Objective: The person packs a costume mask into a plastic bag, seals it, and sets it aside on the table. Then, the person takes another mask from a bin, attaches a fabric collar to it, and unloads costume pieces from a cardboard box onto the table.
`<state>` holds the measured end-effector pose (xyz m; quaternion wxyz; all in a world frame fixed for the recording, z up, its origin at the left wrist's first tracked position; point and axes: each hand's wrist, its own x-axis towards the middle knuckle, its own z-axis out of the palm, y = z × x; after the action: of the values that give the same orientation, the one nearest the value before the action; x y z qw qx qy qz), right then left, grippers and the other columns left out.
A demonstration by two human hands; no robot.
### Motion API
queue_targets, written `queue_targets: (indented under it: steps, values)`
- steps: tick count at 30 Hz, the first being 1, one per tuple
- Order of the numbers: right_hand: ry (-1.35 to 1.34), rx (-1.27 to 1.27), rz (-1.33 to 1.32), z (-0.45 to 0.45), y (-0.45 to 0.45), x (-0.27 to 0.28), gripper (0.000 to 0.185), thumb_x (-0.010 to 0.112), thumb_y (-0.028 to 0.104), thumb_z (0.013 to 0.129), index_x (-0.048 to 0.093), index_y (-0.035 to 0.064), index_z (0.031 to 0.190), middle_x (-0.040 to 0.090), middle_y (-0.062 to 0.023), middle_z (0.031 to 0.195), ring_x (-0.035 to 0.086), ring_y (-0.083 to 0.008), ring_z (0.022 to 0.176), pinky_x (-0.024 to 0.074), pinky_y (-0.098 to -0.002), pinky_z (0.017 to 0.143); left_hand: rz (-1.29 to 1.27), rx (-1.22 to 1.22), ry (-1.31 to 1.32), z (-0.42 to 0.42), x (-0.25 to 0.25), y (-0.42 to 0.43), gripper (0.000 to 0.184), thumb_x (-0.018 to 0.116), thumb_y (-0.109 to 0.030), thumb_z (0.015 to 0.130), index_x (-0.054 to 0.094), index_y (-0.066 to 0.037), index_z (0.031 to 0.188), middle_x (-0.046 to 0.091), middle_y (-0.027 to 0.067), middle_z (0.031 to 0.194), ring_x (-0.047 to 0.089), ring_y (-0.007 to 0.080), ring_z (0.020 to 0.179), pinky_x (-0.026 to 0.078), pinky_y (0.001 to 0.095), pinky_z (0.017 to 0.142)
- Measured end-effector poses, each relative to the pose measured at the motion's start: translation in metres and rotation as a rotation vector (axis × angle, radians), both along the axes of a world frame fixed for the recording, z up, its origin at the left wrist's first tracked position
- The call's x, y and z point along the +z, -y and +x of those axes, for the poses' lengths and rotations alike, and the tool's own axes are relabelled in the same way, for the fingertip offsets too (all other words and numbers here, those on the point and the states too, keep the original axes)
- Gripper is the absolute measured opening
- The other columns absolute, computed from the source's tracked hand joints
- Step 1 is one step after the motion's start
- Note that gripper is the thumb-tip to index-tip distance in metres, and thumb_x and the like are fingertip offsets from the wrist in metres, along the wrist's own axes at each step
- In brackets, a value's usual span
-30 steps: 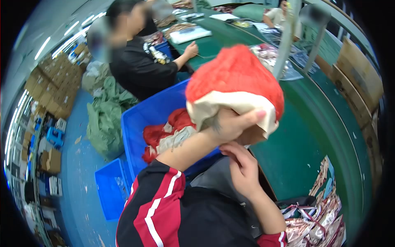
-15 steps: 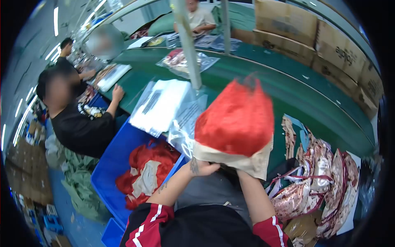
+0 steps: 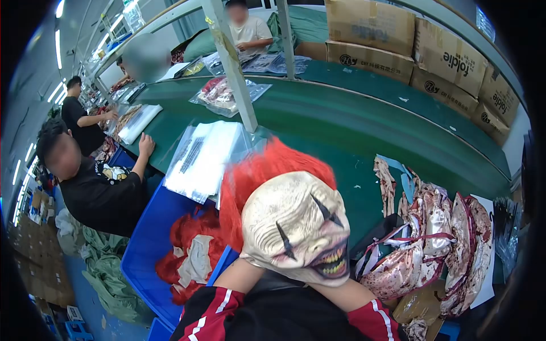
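A clown mask (image 3: pixel 290 227) is held above the near edge of the green desk (image 3: pixel 352 136), right of the blue bin (image 3: pixel 136 267); its wrinkled cream face is turned up and towards the near right, with dark pointed marks over the eyes and a wide grin of yellowish teeth; its red hair (image 3: pixel 244 190) spreads to the far left. The left forearm (image 3: pixel 239 277) goes in beneath the left side of the mask and the right forearm (image 3: pixel 344 294) beneath the chin; the mask hides both the left hand and the right hand, so I cannot tell whether the fingers are spread, pressed together or pinching its edge.

The bin holds more red hair (image 3: pixel 176 238) and a pale piece (image 3: pixel 197 258); a stack of clear plastic bags (image 3: pixel 205 153) lies on the desk just beyond it; farther off, a bagged bundle (image 3: pixel 222 94) lies beside a metal post (image 3: pixel 236 74). On the right are shiny, red-stained garments (image 3: pixel 432 238); cardboard boxes (image 3: pixel 369 28) stand at the far right; on the left, a person in a black shirt (image 3: pixel 108 196) rests a hand on the desk.
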<state>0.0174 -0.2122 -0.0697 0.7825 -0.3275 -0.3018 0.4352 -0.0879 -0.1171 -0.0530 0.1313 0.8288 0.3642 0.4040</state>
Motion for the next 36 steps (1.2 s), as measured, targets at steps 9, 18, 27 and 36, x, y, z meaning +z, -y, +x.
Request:
queue_targets:
  steps: [9, 18, 27, 36]
  values:
    - [0.135, 0.339, 0.042, -0.001, 0.01, -0.079, 0.058, 0.048, 0.03, 0.098, 0.031, 0.003, 0.147, 0.044, -0.0136, 0.148, 0.047, -0.0239, 0.132, 0.0306, -0.0345, 0.116, -0.149, 0.106, -0.068, -0.02, 0.0, 0.0, 0.046, 0.057, -0.016, 0.089, 0.051, 0.0, 0.131, 0.064, 0.0099, 0.125, 0.064, 0.0238, 0.109, 0.051, 0.032, 0.094]
    - [1.007, 0.181, 0.025, -0.038, 0.012, -0.113, 0.06, 0.044, 0.035, 0.101, 0.026, 0.011, 0.153, 0.035, -0.0107, 0.155, 0.038, -0.0243, 0.139, 0.0211, -0.0348, 0.12, -0.178, 0.343, -0.145, 0.005, 0.055, 0.032, 0.044, 0.05, -0.023, 0.094, 0.053, -0.001, 0.131, 0.064, 0.0094, 0.125, 0.063, 0.0225, 0.111, 0.05, 0.031, 0.095]
    - [0.958, 0.169, 0.008, 0.02, 0.001, -0.082, 0.056, 0.043, 0.032, 0.102, 0.027, 0.0121, 0.152, 0.034, -0.0102, 0.155, 0.036, -0.0246, 0.14, 0.0205, -0.0349, 0.12, -0.278, 0.169, 0.031, -0.02, -0.016, -0.023, 0.045, 0.049, -0.026, 0.096, 0.052, -0.002, 0.134, 0.061, 0.0107, 0.129, 0.058, 0.0251, 0.118, 0.045, 0.0345, 0.101]
    - [0.359, 0.072, -0.039, -0.003, 0.034, -0.037, 0.047, 0.042, 0.021, 0.102, 0.035, 0.0063, 0.145, 0.041, -0.0119, 0.149, 0.043, -0.025, 0.133, 0.0286, -0.0348, 0.115, -0.794, -0.202, 0.915, -0.01, -0.066, -0.064, 0.047, 0.048, -0.029, 0.098, 0.052, -0.004, 0.137, 0.058, 0.0119, 0.134, 0.053, 0.0276, 0.124, 0.041, 0.038, 0.106]
